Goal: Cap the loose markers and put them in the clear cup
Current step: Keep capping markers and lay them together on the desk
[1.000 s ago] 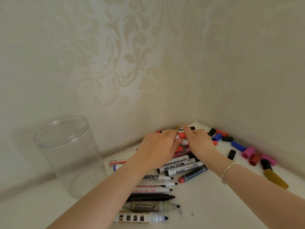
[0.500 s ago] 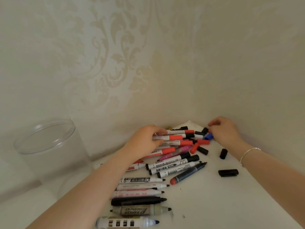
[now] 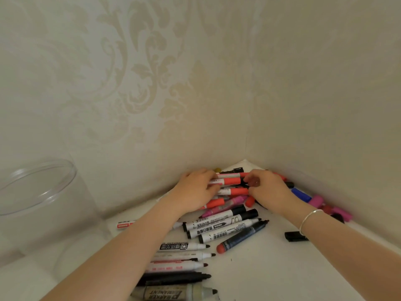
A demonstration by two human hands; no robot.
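Left hand [image 3: 195,190]: grip curled round a white-barrelled marker with a red cap [image 3: 225,181], at 12 o'clock in the pile.
Right hand [image 3: 268,189]: fingers bent at the red cap's end; whether the grip pinches anything, cannot tell.
Loose markers [image 3: 219,224]: heaped in the white desk [image 3: 271,268] corner, several uncapped.
Clear plastic cup [image 3: 36,205]: upright at 9 o'clock, well apart from the pile.
Loose caps [image 3: 316,200]: pink, blue and black, at 3 o'clock along the wall.
Silver bracelet [image 3: 308,219]: on the right wrist.
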